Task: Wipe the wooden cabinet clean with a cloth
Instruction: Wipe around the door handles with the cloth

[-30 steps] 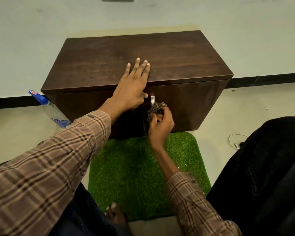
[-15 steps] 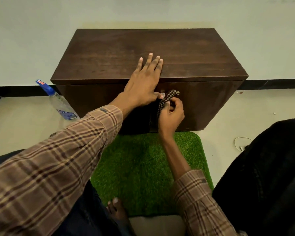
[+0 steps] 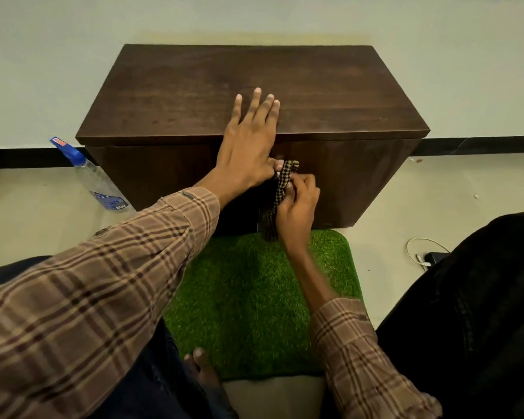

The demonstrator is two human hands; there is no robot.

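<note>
A low dark wooden cabinet (image 3: 330,86) stands against the pale wall. My left hand (image 3: 248,143) lies flat over its top front edge, fingers spread onto the top, thumb down on the front. My right hand (image 3: 297,207) is closed on a black-and-tan checked cloth (image 3: 280,189), pressing it against the cabinet front by the small metal handle (image 3: 280,162) at the middle seam. The cloth's loose end hangs down to the mat. The handle is mostly hidden by the cloth and my thumb.
A green artificial-grass mat (image 3: 254,297) lies on the floor before the cabinet. A clear spray bottle (image 3: 97,182) with a blue top leans at the cabinet's left. A white cable (image 3: 421,249) and a dark device lie on the floor at right. My bare foot (image 3: 203,367) rests at the mat's near edge.
My right hand has slid the cloth upward along the front seam to the handle, and more cloth now hangs down. My left hand stays on the top edge. The view has shifted slightly.
</note>
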